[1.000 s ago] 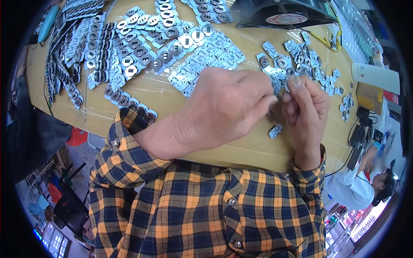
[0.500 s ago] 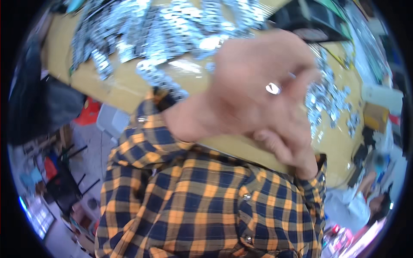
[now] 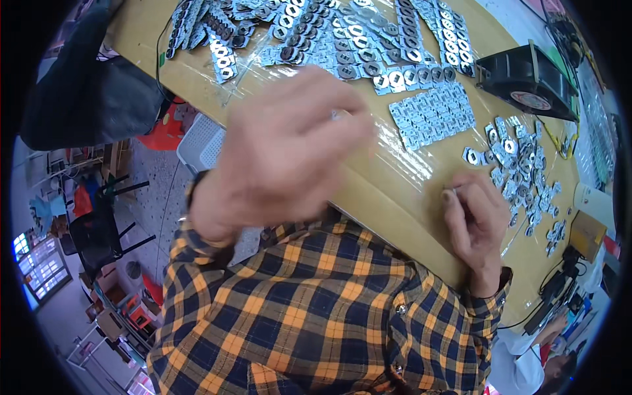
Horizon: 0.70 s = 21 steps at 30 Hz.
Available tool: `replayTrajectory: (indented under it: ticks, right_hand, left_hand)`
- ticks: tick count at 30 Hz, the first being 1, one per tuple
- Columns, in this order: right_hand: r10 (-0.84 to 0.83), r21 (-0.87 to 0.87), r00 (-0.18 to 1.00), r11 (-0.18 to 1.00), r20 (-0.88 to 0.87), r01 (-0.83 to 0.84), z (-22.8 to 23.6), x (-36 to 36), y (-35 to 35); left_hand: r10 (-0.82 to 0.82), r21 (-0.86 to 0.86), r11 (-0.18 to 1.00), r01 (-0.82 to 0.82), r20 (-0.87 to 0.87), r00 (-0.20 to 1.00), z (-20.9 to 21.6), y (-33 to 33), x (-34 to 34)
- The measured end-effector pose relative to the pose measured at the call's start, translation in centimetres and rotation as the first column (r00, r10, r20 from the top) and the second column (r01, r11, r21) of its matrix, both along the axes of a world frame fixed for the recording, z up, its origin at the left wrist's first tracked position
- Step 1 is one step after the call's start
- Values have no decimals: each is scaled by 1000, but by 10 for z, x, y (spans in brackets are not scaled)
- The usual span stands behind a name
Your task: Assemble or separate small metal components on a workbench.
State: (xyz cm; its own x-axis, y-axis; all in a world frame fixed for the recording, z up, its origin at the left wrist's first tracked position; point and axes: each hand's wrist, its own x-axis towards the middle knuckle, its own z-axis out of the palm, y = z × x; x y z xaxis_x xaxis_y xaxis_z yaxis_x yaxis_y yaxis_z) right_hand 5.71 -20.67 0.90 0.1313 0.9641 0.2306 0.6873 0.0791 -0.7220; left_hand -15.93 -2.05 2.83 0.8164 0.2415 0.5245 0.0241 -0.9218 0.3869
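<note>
My left hand (image 3: 289,148) is raised over the near edge of the table, smeared by motion. Its fingers are curled closed, with a small pale glint at the fingertips that I cannot identify. Lower and to the right, my right hand (image 3: 479,217) rests near the tabletop with thumb and forefinger pinched; whatever is between them is too small to make out. Beside it lies a heap of small loose silver metal pieces (image 3: 523,168). Beyond both hands are a flat silver sheet of joined pieces (image 3: 432,113) and many metal strips with round openings (image 3: 349,46).
A black blower fan (image 3: 526,82) stands at the back right of the wooden table (image 3: 388,197). At the far right is a small cardboard box (image 3: 586,234). Left of the table are a grey plastic basket (image 3: 201,141) and a black chair (image 3: 99,230). Another person (image 3: 520,362) sits at lower right.
My hands were together over the table with a small shiny piece between them. They have parted: the left has swung left, and the right is now lower at the right. The view has turned.
</note>
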Motion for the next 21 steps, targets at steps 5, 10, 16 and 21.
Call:
replayTrajectory:
  ticks: [5, 10, 16, 21]
  right_hand:
    - [-302, -2, 949, 953, 95, 304, -3, 12, -9]
    - [-362, -45, 931, 932, -48, 361, -8, 18, -18]
    - [-432, -192, 846, 901, -312, 389, 3, 16, -24]
    - [-330, -303, 658, 940, -677, 160, 14, 15, -21]
  left_hand:
    - [56, 80, 996, -31, -336, 940, 1, 10, -16]
    - [-14, 66, 997, 36, -314, 949, -8, 12, -8]
    - [-221, 6, 975, 223, -106, 970, -16, 1, 22]
    - [-255, -942, 335, 2, -89, 963, 4, -34, 50]
